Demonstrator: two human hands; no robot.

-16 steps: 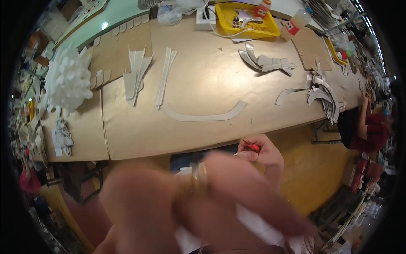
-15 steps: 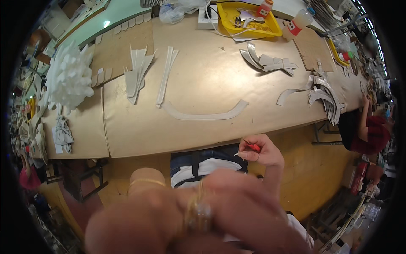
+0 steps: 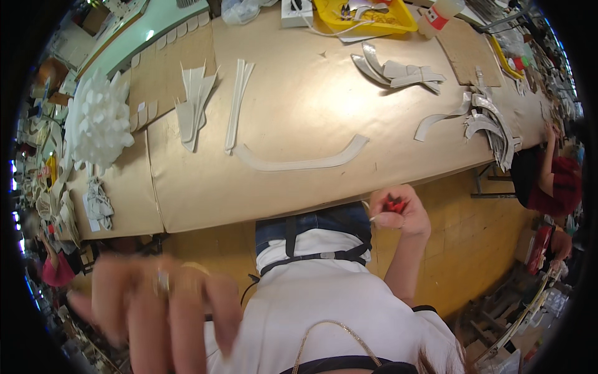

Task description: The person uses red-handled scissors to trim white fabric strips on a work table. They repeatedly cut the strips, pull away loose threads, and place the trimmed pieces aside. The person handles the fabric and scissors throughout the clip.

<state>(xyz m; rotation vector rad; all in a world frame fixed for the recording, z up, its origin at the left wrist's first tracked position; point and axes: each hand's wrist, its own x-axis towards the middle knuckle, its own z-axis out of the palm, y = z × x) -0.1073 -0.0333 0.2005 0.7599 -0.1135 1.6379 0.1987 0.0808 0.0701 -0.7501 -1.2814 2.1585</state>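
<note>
Close to the camera at the lower left is my left hand (image 3: 162, 299), blurred, its bent fingers apart and nothing visible between them. A ring and a thin bracelet-like band show on it. My right hand (image 3: 402, 215) is closed in front of the table's near edge, around a small tool with red and dark parts (image 3: 394, 204); its exact kind is hidden by the fingers. A thin pale bit sticks out by the fingertips. On the table ahead lies a curved pale strip (image 3: 299, 165), touched by neither hand.
The tan table (image 3: 274, 199) carries long pale strips (image 3: 240, 106), fan-shaped pieces (image 3: 194, 109), stacked curved pieces (image 3: 405, 73) and a grey-white pile (image 3: 489, 128). A white knobbly bundle (image 3: 99, 118) stands left. Behind are a yellow tray (image 3: 398, 23) and a bottle (image 3: 439, 19). A co-worker (image 3: 557, 181) sits right.
My left hand has moved from the middle, right before the camera, to the lower left. The right hand has shifted slightly right with the red tool. The view has tilted a little.
</note>
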